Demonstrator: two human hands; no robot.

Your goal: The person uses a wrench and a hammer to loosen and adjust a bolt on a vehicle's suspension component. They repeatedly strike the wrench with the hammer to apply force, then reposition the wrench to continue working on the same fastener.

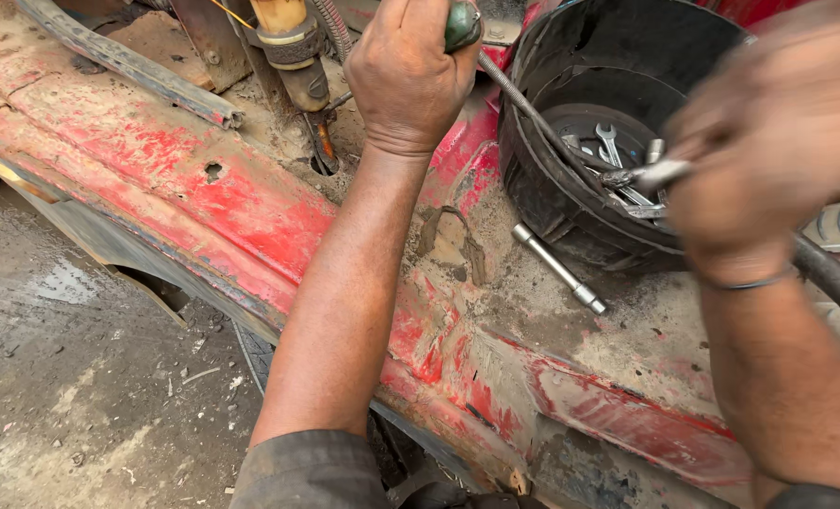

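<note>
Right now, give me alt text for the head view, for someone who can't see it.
The left hand grips a green-handled tool above a worn red metal panel, while the blurred right hand holds a metal tool over a black tub of wrenches. A socket bar lies beside the tub.

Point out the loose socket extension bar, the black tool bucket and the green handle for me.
socket extension bar (558, 269), head view, middle of its steel shaft.
black tool bucket (533, 179), head view, its outer left wall.
green handle (461, 25), head view, the end showing past the left hand (406, 80).
</note>
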